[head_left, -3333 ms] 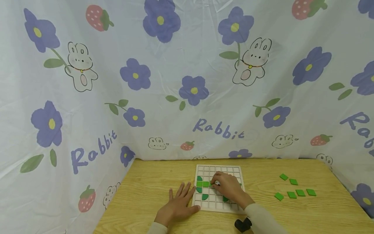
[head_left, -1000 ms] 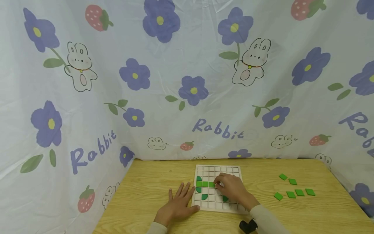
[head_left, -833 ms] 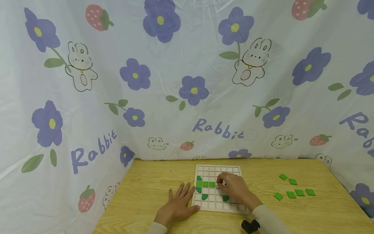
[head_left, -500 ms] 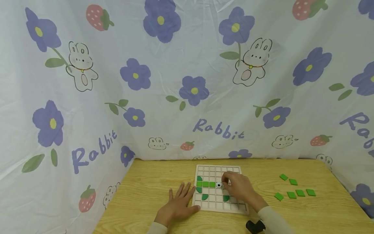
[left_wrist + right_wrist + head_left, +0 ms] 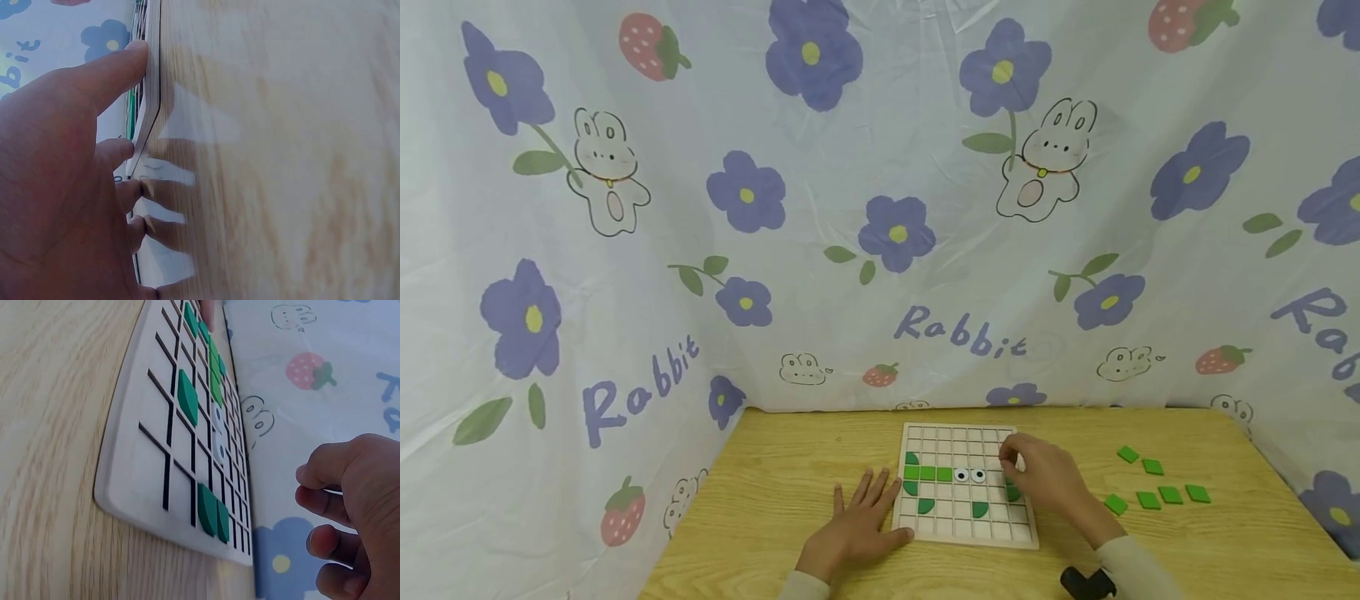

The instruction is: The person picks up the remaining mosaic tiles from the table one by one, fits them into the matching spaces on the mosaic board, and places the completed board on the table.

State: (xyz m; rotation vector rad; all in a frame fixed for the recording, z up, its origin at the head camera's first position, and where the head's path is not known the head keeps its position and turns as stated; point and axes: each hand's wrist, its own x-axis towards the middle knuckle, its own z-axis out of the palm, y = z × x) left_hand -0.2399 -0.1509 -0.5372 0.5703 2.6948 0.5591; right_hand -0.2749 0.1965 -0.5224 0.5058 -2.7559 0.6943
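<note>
In the head view, a pale, square-celled board [image 5: 962, 542] lies on the wood-grained bench [image 5: 1225, 550]. It carries a row of bright green square tiles [image 5: 928, 473], two round white eye discs [image 5: 962, 476] and dark green quarter-round pieces [image 5: 926, 506]; loose green tiles [image 5: 1148, 500] lie to its right. The left hand [image 5: 859, 529] is flat, fingers spread; the right hand [image 5: 1051, 482] hangs over the board's right edge, fingers loosely bent.

Left wrist view: the thumb touches the board's smooth edge—other fingers spaced apart.

Right wrist view: dark grooves between cells—the curled fingers apart from the board.
</note>
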